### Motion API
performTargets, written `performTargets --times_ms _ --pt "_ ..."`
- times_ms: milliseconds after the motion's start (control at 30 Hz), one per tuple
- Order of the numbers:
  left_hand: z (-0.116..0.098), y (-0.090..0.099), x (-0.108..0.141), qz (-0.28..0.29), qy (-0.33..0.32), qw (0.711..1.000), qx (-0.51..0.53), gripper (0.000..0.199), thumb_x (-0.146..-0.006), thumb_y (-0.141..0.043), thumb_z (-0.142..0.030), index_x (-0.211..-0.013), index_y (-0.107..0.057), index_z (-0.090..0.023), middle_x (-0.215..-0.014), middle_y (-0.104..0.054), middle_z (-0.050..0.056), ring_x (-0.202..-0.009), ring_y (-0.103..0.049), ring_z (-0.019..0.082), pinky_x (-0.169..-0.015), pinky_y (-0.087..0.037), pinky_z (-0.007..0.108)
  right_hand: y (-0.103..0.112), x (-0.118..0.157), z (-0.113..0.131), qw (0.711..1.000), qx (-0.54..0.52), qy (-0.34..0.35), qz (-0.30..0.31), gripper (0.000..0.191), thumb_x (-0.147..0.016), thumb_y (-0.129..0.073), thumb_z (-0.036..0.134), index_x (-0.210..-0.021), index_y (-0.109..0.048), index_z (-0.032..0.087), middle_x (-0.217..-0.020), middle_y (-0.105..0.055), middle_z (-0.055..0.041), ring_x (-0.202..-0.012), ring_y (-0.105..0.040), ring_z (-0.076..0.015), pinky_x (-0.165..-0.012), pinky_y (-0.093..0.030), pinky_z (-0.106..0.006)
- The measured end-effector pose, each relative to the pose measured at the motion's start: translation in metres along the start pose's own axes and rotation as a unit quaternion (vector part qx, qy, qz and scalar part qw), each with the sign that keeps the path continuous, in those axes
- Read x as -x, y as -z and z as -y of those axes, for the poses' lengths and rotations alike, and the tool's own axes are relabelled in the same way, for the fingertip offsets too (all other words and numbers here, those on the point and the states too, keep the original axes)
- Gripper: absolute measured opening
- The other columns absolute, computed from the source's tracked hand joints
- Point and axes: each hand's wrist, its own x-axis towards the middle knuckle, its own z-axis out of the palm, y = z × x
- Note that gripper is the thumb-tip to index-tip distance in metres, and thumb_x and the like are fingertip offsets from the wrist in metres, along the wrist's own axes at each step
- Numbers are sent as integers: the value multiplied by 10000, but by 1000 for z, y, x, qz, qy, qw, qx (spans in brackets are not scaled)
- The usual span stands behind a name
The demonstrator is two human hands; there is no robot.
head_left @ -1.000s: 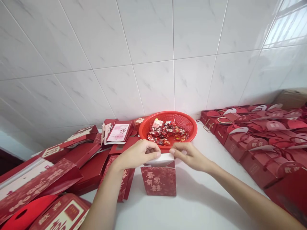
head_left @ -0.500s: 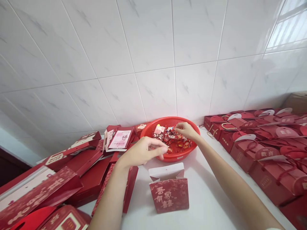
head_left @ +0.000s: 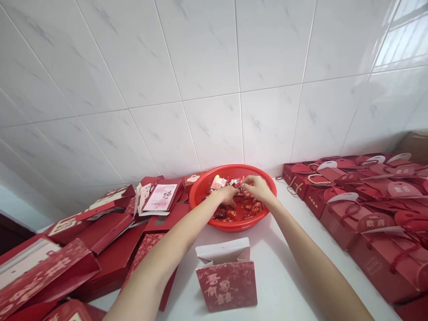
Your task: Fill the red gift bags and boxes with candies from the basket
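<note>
Small candies (head_left: pixel 230 213) in shiny red and dark wrappers lie inside the round red plastic basket (head_left: pixel 236 226), which has many little holes in its wall. The fingers of the left hand (head_left: pixel 227 195) are bent and reach down among the candies near the basket's middle; if they grasp one, I cannot tell. At two o'clock of this middle, the right hand (head_left: pixel 258 188) comes over the rim, its thumb and fingertips curled near together at the candies; whether a candy is between them, I cannot tell.

At eleven o'clock, a pink and white little packet (head_left: pixel 219 182) lies on the pile. At six o'clock, apart from the basket, one red paper bag with pale characters (head_left: pixel 228 286) stands upright on the white smooth table (head_left: pixel 281 272), its white inside open. At nine o'clock is a pink and white printed card (head_left: pixel 161 197); from there to seven o'clock, flat red cardboard boxes (head_left: pixel 115 254) overlap each other. From three to four o'clock, closed red cardboard boxes with rope handles (head_left: pixel 377 258) stand in rows. At twelve o'clock rises the white tiled wall (head_left: pixel 210 129).
</note>
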Motion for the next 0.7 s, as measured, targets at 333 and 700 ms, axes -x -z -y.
performTargets --times_ms 333,700 --pt "6 13 19 -72 -15 992 104 330 -840 -586 -277 -1139 -677 -170 -1104 -728 66 -1001 -657 236 -828 -492 281 3 6 9 990 -86 -111 -31 98 -846 -639 241 -810 -578 173 -757 -685 -59 -563 -638 -144 -491 -481 -238" --pt "-8 10 25 -209 -90 966 119 397 -768 -599 -201 -1157 -675 -211 -977 -734 21 -894 -669 216 -838 -503 311 -1 2 0 990 -127 -62 -13 272 -822 -704 422 -789 -579 182 -599 -642 -11 -447 -608 -153 -451 -450 -244"
